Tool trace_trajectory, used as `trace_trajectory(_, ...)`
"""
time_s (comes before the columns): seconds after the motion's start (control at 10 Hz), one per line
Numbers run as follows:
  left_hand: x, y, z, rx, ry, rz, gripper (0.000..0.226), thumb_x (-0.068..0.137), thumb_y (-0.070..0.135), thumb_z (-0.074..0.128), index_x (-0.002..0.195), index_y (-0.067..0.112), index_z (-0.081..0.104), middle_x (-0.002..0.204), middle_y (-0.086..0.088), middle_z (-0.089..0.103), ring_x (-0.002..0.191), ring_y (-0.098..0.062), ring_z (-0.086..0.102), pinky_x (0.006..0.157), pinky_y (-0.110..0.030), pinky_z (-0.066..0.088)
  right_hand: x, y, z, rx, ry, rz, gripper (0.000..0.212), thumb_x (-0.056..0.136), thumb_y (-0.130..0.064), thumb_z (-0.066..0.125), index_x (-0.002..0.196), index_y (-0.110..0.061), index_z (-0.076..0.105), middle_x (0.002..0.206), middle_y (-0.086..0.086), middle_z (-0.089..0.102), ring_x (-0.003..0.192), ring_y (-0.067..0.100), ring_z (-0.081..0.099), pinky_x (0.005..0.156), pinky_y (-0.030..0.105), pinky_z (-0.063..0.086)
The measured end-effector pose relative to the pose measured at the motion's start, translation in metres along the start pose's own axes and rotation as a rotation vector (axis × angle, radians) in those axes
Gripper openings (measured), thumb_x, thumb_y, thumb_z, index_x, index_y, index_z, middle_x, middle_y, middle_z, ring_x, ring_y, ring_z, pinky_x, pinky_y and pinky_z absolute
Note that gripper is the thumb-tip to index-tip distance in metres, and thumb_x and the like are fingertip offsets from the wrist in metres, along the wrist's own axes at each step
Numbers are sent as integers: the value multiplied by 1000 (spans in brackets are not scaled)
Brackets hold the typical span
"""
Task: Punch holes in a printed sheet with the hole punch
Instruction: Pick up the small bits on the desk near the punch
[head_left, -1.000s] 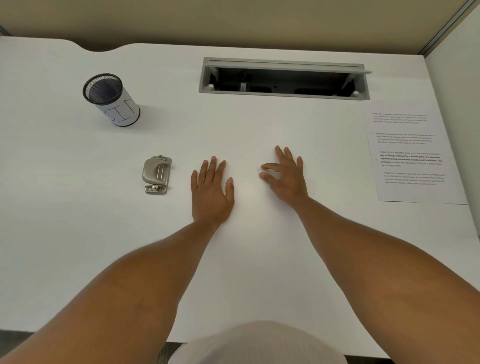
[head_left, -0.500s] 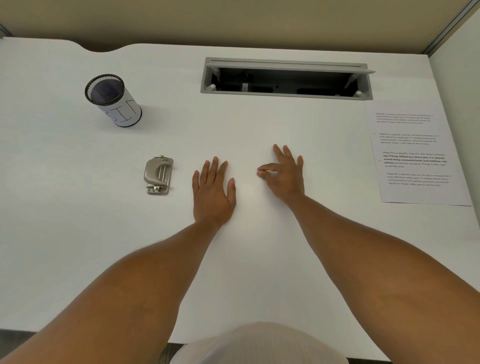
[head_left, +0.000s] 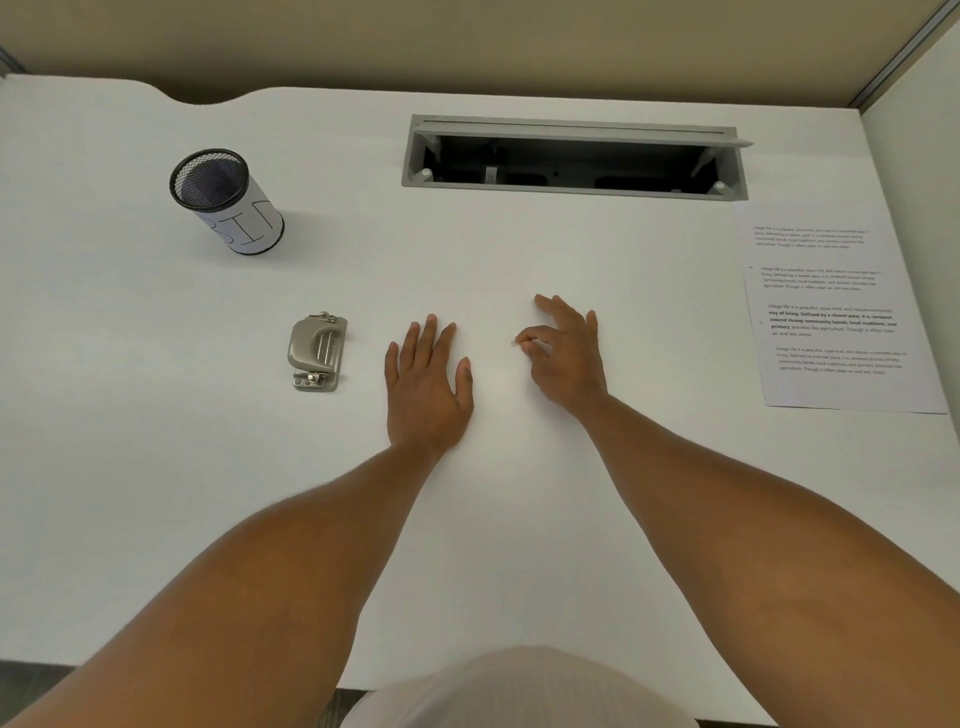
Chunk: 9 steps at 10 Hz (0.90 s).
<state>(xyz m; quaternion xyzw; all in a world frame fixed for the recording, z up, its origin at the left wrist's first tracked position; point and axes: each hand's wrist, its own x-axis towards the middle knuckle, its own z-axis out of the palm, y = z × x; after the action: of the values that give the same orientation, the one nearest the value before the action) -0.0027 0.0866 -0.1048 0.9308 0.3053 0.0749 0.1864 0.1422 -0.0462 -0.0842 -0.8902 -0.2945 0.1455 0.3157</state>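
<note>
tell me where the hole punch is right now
In the head view, the hole punch sits on the desk, just left of the left hand.

White desk fills most of view, far edge w/ curved cutout at left. Grey cable-tray opening set into desk top, lid flipped up, dark inside. Beige partition wall behind; pale panel at right w/ metal trim. Even, soft light.
</note>
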Motion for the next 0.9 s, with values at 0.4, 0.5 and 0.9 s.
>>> trace_trajectory(0.4, 0, 0, 1, 6, -4, -2, 53, 102, 41, 34, 153, 24, 35, 164, 3, 24, 153, -17, 13, 125, -43, 7, 1, -2, 4, 34, 48, -6, 16, 90, -32, 66, 99, -27, 78, 149, -1, 46, 146, 19, 27, 121, 49, -3)
trace_trajectory(0.5, 0, 0, 1, 4, -6, -4, 53, 102, 41, 34, 152, 25, 35, 164, 3, 24, 153, -17, 13, 125, -43, 7, 2, -5, 6, 17, 62, 14, 12, 89, -29, 67, 92, -28, 79, 147, -2, 47, 144, 18, 29, 120, 49, -1)
trace_trajectory(0.9, 1, 1, 1, -14, 12, -8, 52, 101, 40, 38, 150, 24, 39, 162, 2, 28, 152, -18, 17, 124, -43, 9, 5, -12, 14, -195, 48, -38, 18, 91, -10, 54, 85, -14, 71, 131, -4, 51, 141, 21, 27, 119, 54, 6)
